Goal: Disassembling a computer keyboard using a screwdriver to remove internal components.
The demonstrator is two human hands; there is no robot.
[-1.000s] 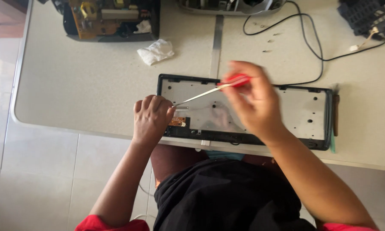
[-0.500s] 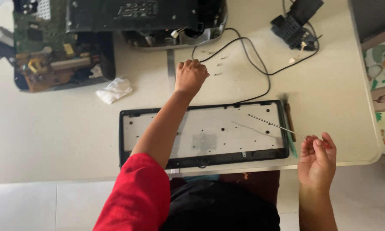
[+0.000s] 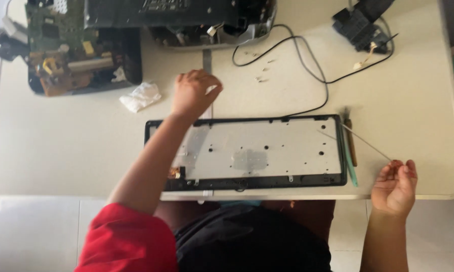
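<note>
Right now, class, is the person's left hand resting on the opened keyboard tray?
No, the left hand is beyond the keyboard tray, over the bare table behind it.

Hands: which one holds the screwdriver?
The right hand, at the table's near right edge, holds the screwdriver. The left hand reaches past the keyboard tray, holding nothing visible.

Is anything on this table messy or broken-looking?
Yes. Tiny loose screws lie scattered near the black cable, a crumpled white tissue sits beside an opened device with its circuit board bare.
</note>
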